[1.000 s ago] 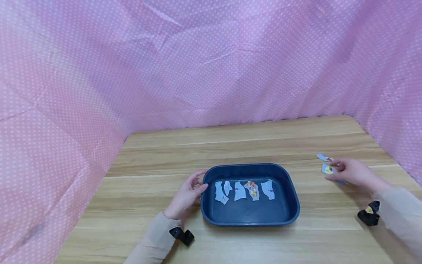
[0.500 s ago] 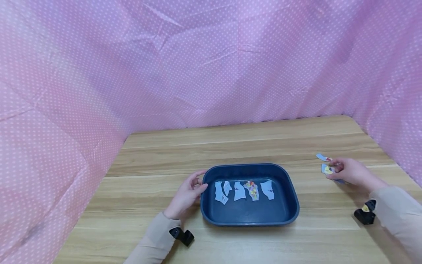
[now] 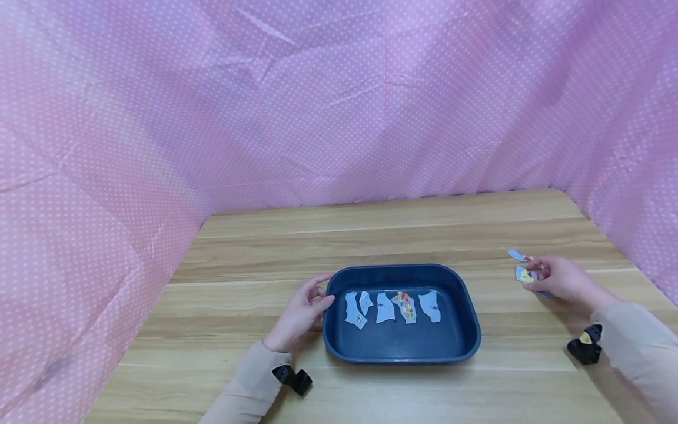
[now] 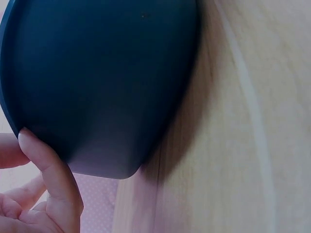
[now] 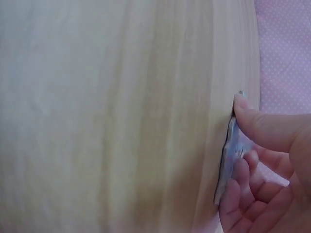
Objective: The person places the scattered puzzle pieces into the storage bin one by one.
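In the head view a dark blue tray [image 3: 402,351] stands on the table with several torn-edged, printed puzzle pieces [image 3: 385,308] lying in it. My left hand [image 3: 298,315] grips its left rim, the thumb [image 4: 43,150] against the wall in the left wrist view. At the right my right hand [image 3: 567,280] pinches a puzzle piece [image 5: 227,165] between thumb and fingers, close to the tabletop. A yellow-printed puzzle piece [image 3: 525,275] shows at the fingertips. Just beyond lies a narrow blue and red puzzle piece [image 3: 519,255]. The hand partly covers these pieces.
The light wooden table [image 3: 318,241] runs back to a pink dotted curtain [image 3: 339,118] at the rear and sides. Black wrist cameras [image 3: 293,378] sit on both forearms, low over the tabletop.
My right hand has shifted slightly left and its forearm has turned a little, while its fingers stay at the puzzle pieces. The left hand and the tray hold their place.
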`<action>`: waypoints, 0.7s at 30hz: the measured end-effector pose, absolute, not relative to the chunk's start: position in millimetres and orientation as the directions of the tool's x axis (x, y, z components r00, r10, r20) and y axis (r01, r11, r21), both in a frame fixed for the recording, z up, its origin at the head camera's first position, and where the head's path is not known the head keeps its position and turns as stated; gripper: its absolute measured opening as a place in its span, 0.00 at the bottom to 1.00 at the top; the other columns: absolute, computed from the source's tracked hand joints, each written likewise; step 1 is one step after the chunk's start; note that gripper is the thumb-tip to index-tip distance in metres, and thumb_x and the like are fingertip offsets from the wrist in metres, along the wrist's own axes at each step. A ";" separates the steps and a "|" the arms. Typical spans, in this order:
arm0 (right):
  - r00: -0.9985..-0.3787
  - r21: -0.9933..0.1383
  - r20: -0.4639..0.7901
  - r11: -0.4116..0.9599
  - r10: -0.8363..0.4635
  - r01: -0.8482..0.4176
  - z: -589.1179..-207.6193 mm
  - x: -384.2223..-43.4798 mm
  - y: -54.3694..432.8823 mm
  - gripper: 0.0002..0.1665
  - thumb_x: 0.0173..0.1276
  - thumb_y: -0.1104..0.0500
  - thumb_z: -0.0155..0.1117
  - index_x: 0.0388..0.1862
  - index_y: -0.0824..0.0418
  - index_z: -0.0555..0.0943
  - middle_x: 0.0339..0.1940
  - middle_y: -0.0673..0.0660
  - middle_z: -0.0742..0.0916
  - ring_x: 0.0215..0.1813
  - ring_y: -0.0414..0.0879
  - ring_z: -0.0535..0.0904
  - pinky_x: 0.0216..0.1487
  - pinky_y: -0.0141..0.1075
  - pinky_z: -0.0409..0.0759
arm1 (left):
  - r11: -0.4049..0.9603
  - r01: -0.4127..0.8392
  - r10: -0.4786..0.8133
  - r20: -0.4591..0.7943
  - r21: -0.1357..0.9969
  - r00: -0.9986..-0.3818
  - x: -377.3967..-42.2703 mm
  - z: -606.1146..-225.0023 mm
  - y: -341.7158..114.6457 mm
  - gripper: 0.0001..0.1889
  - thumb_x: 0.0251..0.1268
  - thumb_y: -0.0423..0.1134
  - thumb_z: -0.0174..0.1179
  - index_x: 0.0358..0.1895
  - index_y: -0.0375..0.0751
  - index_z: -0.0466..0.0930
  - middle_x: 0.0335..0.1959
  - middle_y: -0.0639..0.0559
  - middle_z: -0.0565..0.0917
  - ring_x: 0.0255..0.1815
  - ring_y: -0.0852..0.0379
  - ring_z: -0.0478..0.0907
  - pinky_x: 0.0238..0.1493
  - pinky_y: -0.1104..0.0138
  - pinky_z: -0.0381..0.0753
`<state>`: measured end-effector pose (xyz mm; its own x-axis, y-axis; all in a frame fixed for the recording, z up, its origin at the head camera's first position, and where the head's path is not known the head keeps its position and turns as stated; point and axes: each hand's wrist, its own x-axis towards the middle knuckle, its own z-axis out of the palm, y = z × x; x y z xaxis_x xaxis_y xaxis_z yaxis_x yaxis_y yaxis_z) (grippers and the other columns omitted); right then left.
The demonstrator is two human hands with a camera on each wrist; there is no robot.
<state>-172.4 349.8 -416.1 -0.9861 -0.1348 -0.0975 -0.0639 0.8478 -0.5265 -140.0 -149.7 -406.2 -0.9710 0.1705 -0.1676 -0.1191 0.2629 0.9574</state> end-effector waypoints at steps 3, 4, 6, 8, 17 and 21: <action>-0.986 -0.532 -0.098 0.845 -0.136 -0.064 -415.7 -172.3 348.8 0.27 0.55 0.57 0.71 0.46 0.75 0.75 0.29 0.54 0.78 0.30 0.41 0.68 0.31 0.32 0.66 | 0.264 -0.121 0.172 -0.170 0.957 -0.970 -139.7 -406.3 -149.6 0.24 0.67 0.31 0.55 0.65 0.46 0.68 0.36 0.47 0.74 0.25 0.58 0.71 0.26 0.69 0.73; -0.986 -0.531 -0.095 0.845 -0.137 -0.066 -415.4 -172.5 348.6 0.26 0.55 0.57 0.71 0.45 0.75 0.76 0.30 0.54 0.79 0.31 0.41 0.69 0.32 0.32 0.66 | 0.265 -0.121 0.173 -0.170 0.957 -0.970 -139.5 -406.2 -149.6 0.24 0.67 0.31 0.55 0.65 0.46 0.68 0.36 0.47 0.74 0.24 0.58 0.71 0.25 0.69 0.73; -0.987 -0.522 -0.091 0.850 -0.134 -0.067 -414.3 -172.9 348.7 0.26 0.54 0.57 0.72 0.44 0.74 0.76 0.31 0.57 0.80 0.32 0.42 0.71 0.33 0.33 0.68 | 0.265 -0.122 0.174 -0.172 0.956 -0.970 -139.1 -405.9 -149.4 0.24 0.67 0.30 0.55 0.65 0.46 0.68 0.36 0.47 0.74 0.24 0.58 0.71 0.25 0.69 0.73; -0.987 -0.524 -0.091 0.849 -0.135 -0.068 -413.8 -173.2 348.8 0.25 0.53 0.57 0.72 0.42 0.74 0.76 0.32 0.60 0.81 0.35 0.45 0.74 0.35 0.35 0.69 | 0.268 -0.123 0.176 -0.174 0.956 -0.969 -138.7 -405.4 -149.3 0.24 0.67 0.31 0.55 0.66 0.46 0.68 0.36 0.47 0.74 0.24 0.58 0.71 0.25 0.69 0.73; -0.987 -0.532 -0.070 0.842 -0.148 -0.088 -412.4 -174.3 348.9 0.23 0.49 0.58 0.74 0.37 0.70 0.74 0.29 0.56 0.80 0.31 0.40 0.71 0.33 0.32 0.67 | 0.258 -0.134 0.180 -0.184 0.957 -0.966 -137.7 -401.9 -149.3 0.24 0.67 0.32 0.55 0.66 0.48 0.67 0.37 0.47 0.74 0.25 0.57 0.71 0.26 0.68 0.73; -0.986 -0.526 -0.060 0.844 -0.157 -0.103 -411.8 -175.7 352.1 0.21 0.50 0.59 0.74 0.36 0.69 0.75 0.28 0.53 0.80 0.29 0.37 0.70 0.30 0.30 0.67 | 0.261 -0.137 0.178 -0.187 0.956 -0.966 -136.9 -400.4 -149.6 0.24 0.68 0.32 0.55 0.66 0.48 0.67 0.37 0.47 0.74 0.25 0.57 0.72 0.27 0.68 0.74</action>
